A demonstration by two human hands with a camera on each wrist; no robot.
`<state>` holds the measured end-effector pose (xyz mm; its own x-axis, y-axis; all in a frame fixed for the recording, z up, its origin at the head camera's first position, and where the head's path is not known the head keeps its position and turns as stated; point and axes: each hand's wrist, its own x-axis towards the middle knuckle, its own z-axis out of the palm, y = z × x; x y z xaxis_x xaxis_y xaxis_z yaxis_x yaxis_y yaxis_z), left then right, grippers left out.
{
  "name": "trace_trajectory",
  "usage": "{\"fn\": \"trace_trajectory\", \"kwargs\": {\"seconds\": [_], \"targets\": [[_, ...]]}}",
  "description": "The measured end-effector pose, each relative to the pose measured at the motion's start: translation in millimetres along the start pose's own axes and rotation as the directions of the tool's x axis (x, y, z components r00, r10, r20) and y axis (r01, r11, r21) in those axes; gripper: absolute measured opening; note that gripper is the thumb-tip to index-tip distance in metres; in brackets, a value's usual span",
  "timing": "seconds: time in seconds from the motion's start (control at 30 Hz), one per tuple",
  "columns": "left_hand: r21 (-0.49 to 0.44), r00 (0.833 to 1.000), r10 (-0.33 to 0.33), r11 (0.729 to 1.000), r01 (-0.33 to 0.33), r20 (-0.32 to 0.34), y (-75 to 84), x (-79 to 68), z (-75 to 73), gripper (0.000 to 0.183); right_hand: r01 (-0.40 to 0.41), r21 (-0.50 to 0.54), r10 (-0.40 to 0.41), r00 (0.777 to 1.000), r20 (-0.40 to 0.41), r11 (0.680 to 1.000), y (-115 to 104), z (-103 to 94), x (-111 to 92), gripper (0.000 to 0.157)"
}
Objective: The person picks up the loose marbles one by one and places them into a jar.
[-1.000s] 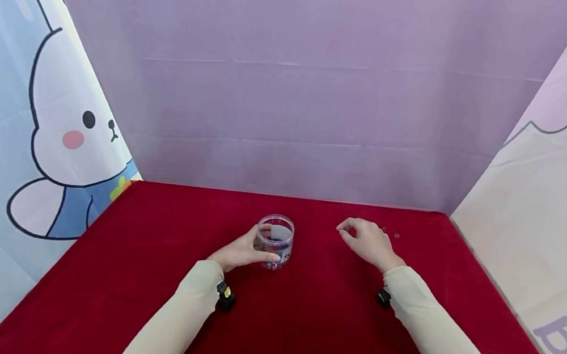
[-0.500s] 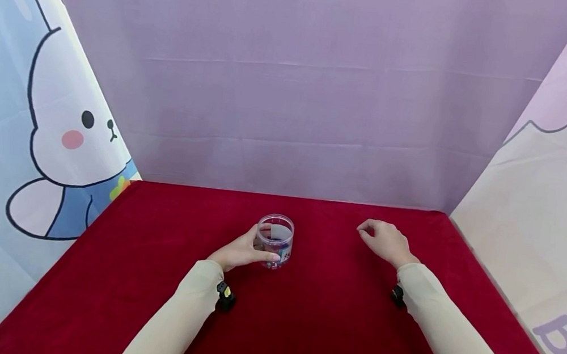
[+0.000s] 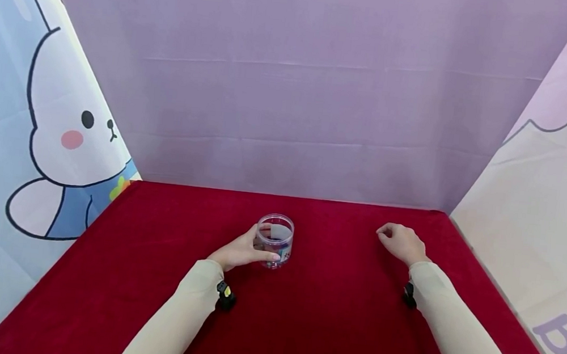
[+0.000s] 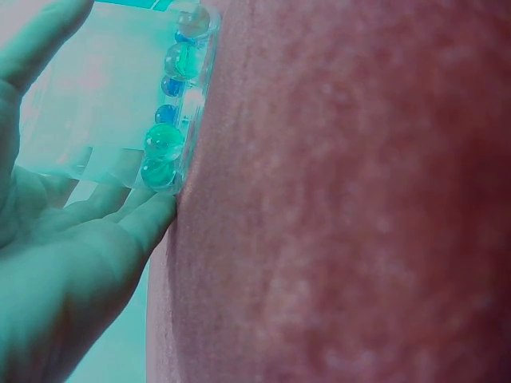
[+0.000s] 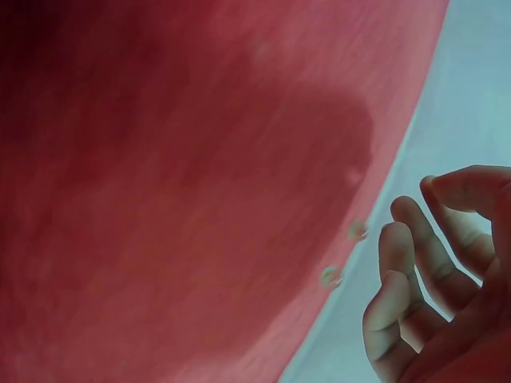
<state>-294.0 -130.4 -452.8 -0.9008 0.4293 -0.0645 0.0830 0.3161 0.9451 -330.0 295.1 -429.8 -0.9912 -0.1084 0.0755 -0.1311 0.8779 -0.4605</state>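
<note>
A clear round plastic jar (image 3: 282, 235) stands upright on the red cloth, its top uncovered. My left hand (image 3: 243, 251) grips it from the left, with the thumb across the near side and fingers round the back. In the left wrist view, green and blue glass marbles (image 4: 164, 142) lie along the jar's bottom. My right hand (image 3: 401, 243) hovers over the cloth to the right, fingers loosely curled and nothing visible between them. Beyond its fingertips, the right wrist view shows one small clear marble (image 5: 357, 230) and a second marble (image 5: 330, 277) on the cloth. The hand hides both in the head view.
Red velvety cloth (image 3: 321, 317) covers the table. A purple curtain (image 3: 292, 86) hangs right behind its far edge. Printed fabric with a cartoon rabbit (image 3: 79, 117) borders the left, and a pale printed sheet (image 3: 550, 225) borders the right.
My right hand has moved to the right over the cloth and now covers the two marbles seen beside it a second ago. The left hand and jar have stayed put.
</note>
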Motion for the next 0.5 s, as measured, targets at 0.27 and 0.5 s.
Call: {"fn": "trace_trajectory", "kwargs": {"seconds": [0.27,0.5], "targets": [[0.002,1.000,0.003,1.000,-0.003,-0.001,-0.4,0.6,-0.2,0.087,-0.098,0.005,0.098,0.994,-0.045,0.995,23,-10.6,2,0.032],[-0.004,1.000,0.003,1.000,-0.003,-0.004,-0.8,-0.1,0.4,0.086,-0.146,0.009,0.147,0.986,-0.082,0.989,40,-14.7,5,0.035]]}}
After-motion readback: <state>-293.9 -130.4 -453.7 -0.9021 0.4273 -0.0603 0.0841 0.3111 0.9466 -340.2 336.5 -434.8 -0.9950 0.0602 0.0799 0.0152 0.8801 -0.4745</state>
